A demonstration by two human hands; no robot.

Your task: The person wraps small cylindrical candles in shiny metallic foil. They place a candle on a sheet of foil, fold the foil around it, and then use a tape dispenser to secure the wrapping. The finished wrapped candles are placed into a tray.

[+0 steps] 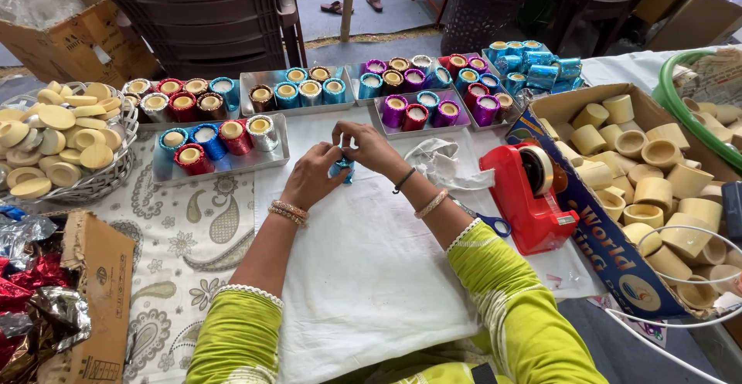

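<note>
My left hand (311, 175) and my right hand (369, 146) meet over a white sheet (363, 268) in the middle of the table. Both hold one small cup wrapped in blue foil (342, 168) between the fingers. Much of the cup is hidden by my fingers. Bangles sit on both wrists, and my sleeves are lime green.
Silver trays (220, 165) of foil-wrapped cups line the back. A red tape dispenser (529, 192) and blue-handled scissors (490, 222) lie right of my hands. A cardboard box (648, 171) of plain cream cups stands at right, a basket of lids (93, 187) at left, a box of foil (97, 291) near left.
</note>
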